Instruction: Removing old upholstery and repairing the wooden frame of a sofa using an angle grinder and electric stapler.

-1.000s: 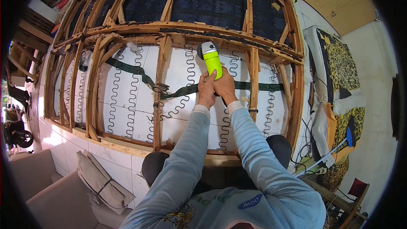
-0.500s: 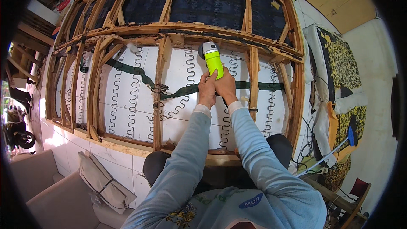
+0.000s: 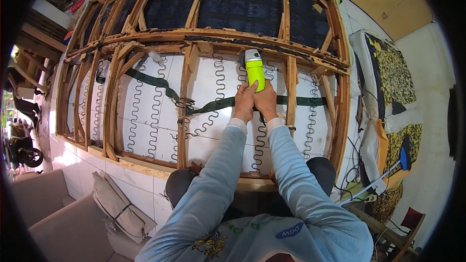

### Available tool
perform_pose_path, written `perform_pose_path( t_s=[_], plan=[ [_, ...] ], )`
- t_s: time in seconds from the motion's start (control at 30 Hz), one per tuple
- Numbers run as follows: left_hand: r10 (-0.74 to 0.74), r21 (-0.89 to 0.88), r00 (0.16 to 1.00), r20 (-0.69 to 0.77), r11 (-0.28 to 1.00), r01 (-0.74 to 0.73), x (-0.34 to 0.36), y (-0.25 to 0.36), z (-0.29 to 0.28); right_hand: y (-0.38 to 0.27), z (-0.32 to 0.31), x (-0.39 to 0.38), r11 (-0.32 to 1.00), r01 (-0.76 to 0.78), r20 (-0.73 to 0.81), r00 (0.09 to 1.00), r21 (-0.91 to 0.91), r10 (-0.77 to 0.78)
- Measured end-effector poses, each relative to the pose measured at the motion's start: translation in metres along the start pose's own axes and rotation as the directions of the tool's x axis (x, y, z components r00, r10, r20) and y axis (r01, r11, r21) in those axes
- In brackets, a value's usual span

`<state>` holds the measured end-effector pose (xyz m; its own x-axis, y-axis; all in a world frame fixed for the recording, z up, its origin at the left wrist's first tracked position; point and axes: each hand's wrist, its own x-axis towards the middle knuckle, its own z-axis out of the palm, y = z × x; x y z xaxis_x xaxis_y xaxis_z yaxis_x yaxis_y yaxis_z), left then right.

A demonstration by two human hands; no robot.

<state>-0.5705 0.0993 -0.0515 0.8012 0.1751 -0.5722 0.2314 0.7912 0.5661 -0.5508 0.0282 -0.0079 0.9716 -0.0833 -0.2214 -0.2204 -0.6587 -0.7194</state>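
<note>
Both my hands are closed around the rear of a bright yellow-green angle grinder [image 3: 255, 70]. My left hand [image 3: 244, 101] wraps it from the left, and my right hand [image 3: 265, 101] grips it from the right. The grinder's grey head and dark disc side lie by the middle rail of a wooden sofa frame [image 3: 223, 36]. Whether the disc touches the wood I cannot tell. Wavy metal springs [image 3: 219, 77] run across the frame's open bays. A dark green webbing strap [image 3: 213, 105] crosses behind my hands.
Dark fabric [image 3: 238, 7] backs the frame's far bays. At right lie yellow-and-black foam pieces [image 3: 395, 68], a blue-headed broom [image 3: 404, 158] and black cables [image 3: 353, 177]. Beige sofa seats [image 3: 63, 213] and a strapped beige bundle [image 3: 121, 206] are at lower left. A cardboard-coloured panel [image 3: 388, 2] stands far right.
The grinder and both my hands have shifted a little to the right along the middle rail. The grinder stands slightly more upright in view. My grip stays the same.
</note>
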Motion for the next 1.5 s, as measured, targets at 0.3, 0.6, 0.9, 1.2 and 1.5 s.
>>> perform_pose_path(
  t_s=[0.3,0.6,0.9,1.2,1.5],
  plan=[
    [-0.02,0.104,0.999,0.027,0.994,0.017,0.0,0.003,0.002,0.0,0.001,-0.004,0.998,-0.046,-0.059,0.997,0.049,0.049],
    [-0.203,0.581,0.974,-0.104,0.782,0.225,-0.048,0.057,-0.011,0.004,0.007,-0.031,0.99,0.028,0.06,0.998,0.138,-0.037],
    [0.414,0.917,0.909,-0.04,0.378,-0.132,-0.141,0.23,-0.034,-0.04,0.049,-0.033,0.982,0.003,0.13,0.991,0.188,-0.028],
    [0.573,0.866,0.814,0.094,0.356,-0.351,-0.132,0.208,-0.165,-0.037,0.064,-0.011,0.987,0.036,0.134,0.989,0.155,-0.057],
    [0.496,0.979,0.846,0.195,-0.055,-0.194,-0.12,0.108,-0.224,-0.053,0.074,-0.019,0.993,-0.024,0.103,0.995,0.117,0.012]
  ],
)
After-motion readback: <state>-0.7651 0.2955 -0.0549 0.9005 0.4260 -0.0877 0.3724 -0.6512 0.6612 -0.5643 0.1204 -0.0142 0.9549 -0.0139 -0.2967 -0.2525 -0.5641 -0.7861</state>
